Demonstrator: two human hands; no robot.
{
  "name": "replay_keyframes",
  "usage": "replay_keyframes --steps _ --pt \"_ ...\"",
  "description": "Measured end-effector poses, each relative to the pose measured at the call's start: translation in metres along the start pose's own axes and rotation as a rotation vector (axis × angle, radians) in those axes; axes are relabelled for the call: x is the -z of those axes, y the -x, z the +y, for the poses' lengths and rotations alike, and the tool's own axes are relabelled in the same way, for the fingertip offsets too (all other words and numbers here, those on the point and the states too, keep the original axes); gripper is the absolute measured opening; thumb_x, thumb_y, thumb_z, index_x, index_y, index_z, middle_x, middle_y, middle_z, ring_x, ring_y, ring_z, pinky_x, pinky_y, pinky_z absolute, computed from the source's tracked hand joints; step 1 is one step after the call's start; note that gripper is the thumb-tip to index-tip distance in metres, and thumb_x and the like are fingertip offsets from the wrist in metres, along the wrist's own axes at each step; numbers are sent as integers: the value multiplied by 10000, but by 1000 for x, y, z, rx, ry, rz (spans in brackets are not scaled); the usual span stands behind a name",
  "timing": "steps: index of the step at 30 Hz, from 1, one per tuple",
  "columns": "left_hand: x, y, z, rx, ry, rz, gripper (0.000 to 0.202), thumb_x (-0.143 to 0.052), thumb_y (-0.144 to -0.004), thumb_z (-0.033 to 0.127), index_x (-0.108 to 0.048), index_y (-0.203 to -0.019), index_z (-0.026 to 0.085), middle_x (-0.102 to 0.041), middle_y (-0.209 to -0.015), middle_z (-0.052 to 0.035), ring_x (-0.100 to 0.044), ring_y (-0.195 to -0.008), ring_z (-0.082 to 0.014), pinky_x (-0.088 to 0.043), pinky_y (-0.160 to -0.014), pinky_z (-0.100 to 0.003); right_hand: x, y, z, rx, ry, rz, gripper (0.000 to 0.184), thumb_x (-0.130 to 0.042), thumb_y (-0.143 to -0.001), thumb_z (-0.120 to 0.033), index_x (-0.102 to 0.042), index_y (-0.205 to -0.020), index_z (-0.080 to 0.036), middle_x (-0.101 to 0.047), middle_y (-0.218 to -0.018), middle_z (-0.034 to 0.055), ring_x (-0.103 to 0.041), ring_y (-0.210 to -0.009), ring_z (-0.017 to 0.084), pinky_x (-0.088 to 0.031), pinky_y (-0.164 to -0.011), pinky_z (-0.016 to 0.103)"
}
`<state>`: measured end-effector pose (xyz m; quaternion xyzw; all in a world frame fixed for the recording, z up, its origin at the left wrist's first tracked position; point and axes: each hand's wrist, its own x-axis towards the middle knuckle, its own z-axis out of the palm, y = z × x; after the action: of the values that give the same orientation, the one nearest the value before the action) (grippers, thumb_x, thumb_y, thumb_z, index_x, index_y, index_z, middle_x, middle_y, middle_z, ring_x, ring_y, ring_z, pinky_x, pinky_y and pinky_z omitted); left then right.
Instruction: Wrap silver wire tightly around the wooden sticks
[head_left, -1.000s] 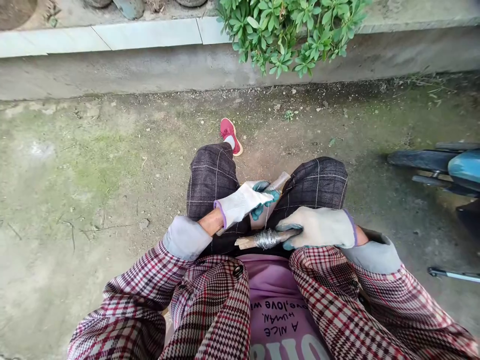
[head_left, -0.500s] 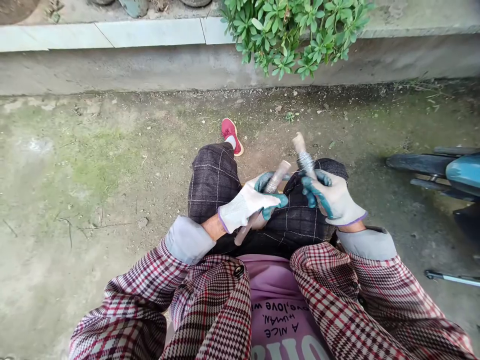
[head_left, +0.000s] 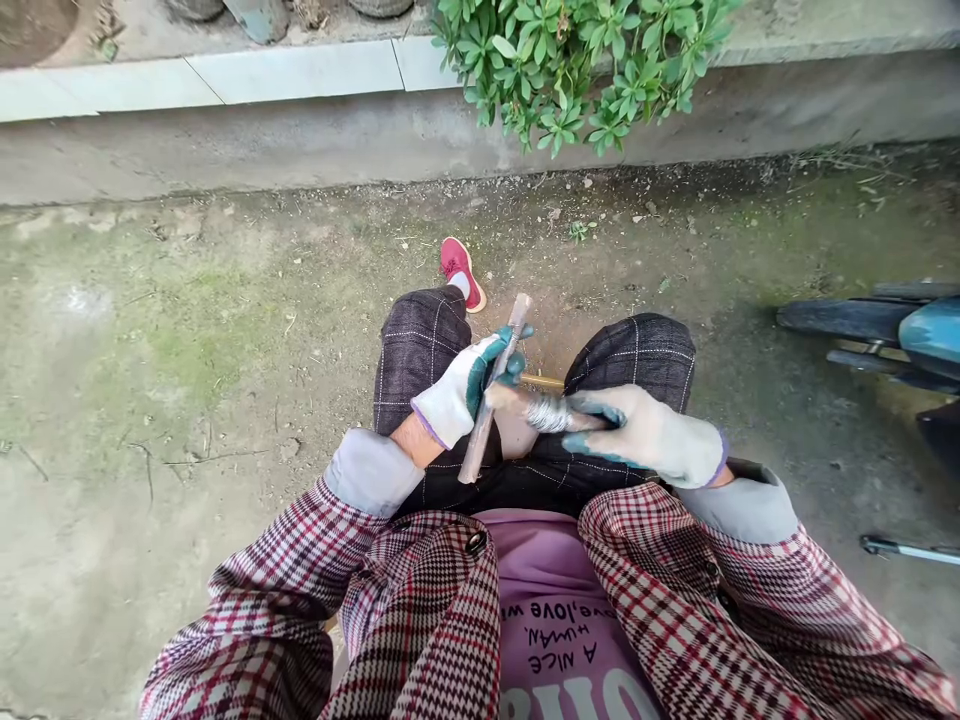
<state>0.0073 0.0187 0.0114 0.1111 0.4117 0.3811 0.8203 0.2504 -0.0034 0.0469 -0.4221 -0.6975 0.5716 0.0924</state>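
My left hand (head_left: 469,385), in a white glove with a green coated palm, is closed around a pale wooden stick (head_left: 480,430). The stick slants, its upper end leaning right. My right hand (head_left: 645,435), gloved the same way, grips a second stick (head_left: 511,400) wound with a band of silvery wire (head_left: 549,412). This wire-wound stick points left, and its knobby end overlaps the left stick just below my left fingers; whether they touch I cannot tell. Both sticks are over my lap, between my checked knees.
A low wall with a white tiled ledge (head_left: 300,75) runs across the far side, a leafy green bush (head_left: 577,70) hanging over it. A wheeled thing with a blue part (head_left: 930,335) stands at the right. Bare, mossy ground (head_left: 210,330) lies around my red shoe (head_left: 459,270).
My right hand has moved down and its wire-wound stick has swung from pointing up to pointing left, onto the left stick. My left hand has shifted slightly left, its stick standing steeper.
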Motion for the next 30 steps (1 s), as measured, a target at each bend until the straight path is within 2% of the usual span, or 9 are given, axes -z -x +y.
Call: replay_keyframes --steps 3,5,10,12,16,18,22,26,30 --pt "3 3 5 17 3 -74 329 -588 -999 451 -672 -1127 160 -472 -553 77 -340 -366 -65 -286 -364 -178 -3 0 -2 26 271 -74 242 -730 -859 -286 -774 -1093 -244 -781 -886 -13 -709 -752 160 -500 -682 241" --pt "3 5 6 -3 -50 -74 315 -646 -957 423 -673 -1116 152 -475 -549 81 -343 -365 -63 -286 -353 -175 -7 1 -2 47 423 -131 201 -683 -888 -273 -771 -1068 -254 -794 -955 8 -728 -815 182 -508 -728 264" --pt "-6 10 6 -52 -433 164 131 -725 -824 192 -672 -918 117 -567 -563 50 -445 -367 -63 -350 -346 -188 -19 -8 8 -98 728 -196 143 -682 -846 -204 -768 -961 -206 -787 -924 108 -739 -790 295 -500 -682 366" --pt "-13 15 5 -103 -522 144 134 -729 -810 206 -671 -888 115 -597 -574 39 -458 -365 -59 -346 -341 -189 -22 -17 17 -199 743 -135 125 -711 -800 -172 -772 -909 -179 -771 -841 145 -722 -710 318 -477 -634 387" --pt "-24 28 0 -54 -515 -181 312 -803 -728 267 -666 -963 112 -675 -676 5 -542 -440 -72 -410 -402 -195 -12 -31 40 -363 567 102 125 -738 -797 -256 -767 -906 -201 -757 -802 120 -708 -736 310 -488 -679 392" --pt "-25 32 -5 22 -463 -283 404 -840 -689 244 -663 -1028 111 -681 -701 2 -583 -490 -86 -431 -442 -198 -1 -31 49 -367 335 258 124 -731 -803 -294 -742 -890 -206 -725 -760 71 -672 -690 251 -486 -649 354" --pt "-19 27 -13 10 -221 -278 569 -854 -674 216 -650 -1201 147 -585 -639 70 -484 -445 -56 -355 -425 -184 10 -22 42 -267 -278 499 269 -677 -851 -456 -672 -937 -202 -616 -682 -11 -527 -515 142 -424 -452 287" --pt "-7 12 -13 -99 14 -218 603 -864 -687 271 -647 -1241 175 -488 -621 100 -378 -437 -45 -306 -407 -172 5 -14 13 -151 -639 520 391 -808 -762 -490 -668 -961 -185 -569 -625 -49 -461 -428 96 -389 -365 247" --pt "2 1 -10 -91 -24 -154 442 -803 -807 367 -673 -1164 142 -560 -645 52 -415 -446 -60 -334 -415 -187 -4 -9 -4 -101 -682 446 346 -880 -719 -422 -667 -827 -172 -580 -588 -44 -475 -410 83 -394 -357 223"
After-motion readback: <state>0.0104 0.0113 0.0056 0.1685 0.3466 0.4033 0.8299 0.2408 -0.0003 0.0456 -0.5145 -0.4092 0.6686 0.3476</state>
